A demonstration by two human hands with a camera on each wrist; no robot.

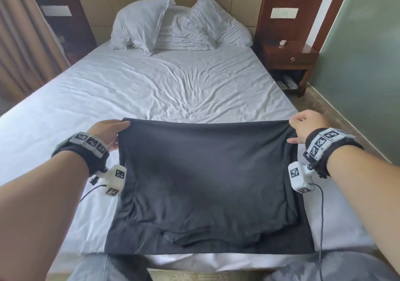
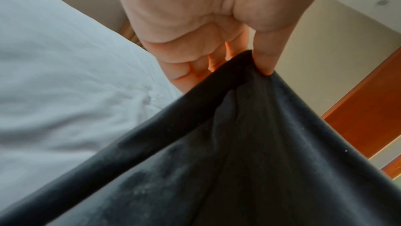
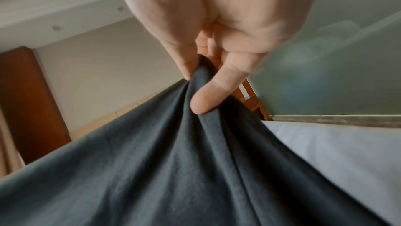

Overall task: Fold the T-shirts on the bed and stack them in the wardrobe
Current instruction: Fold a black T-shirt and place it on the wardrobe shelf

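Pinching T-shirt (image 1: 207, 172) corners, both hands

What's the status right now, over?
Left hand, right hand each pinch a far corner of the black T-shirt. Shirt half-lifted over the bed. Nothing in the way.

Left hand (image 1: 109, 132), right hand (image 1: 308, 127): arms outstretched, fingers pinching.

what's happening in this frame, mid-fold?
Yes, mid-fold. A person at the foot of the bed holds a black T-shirt by its far edge, the left hand pinching one corner and the right hand the other. The held edge is lifted; the near end lies on the sheet, collar end toward the person. The wrist views show thumb and fingers gripping bunched fabric. No wardrobe is in view.
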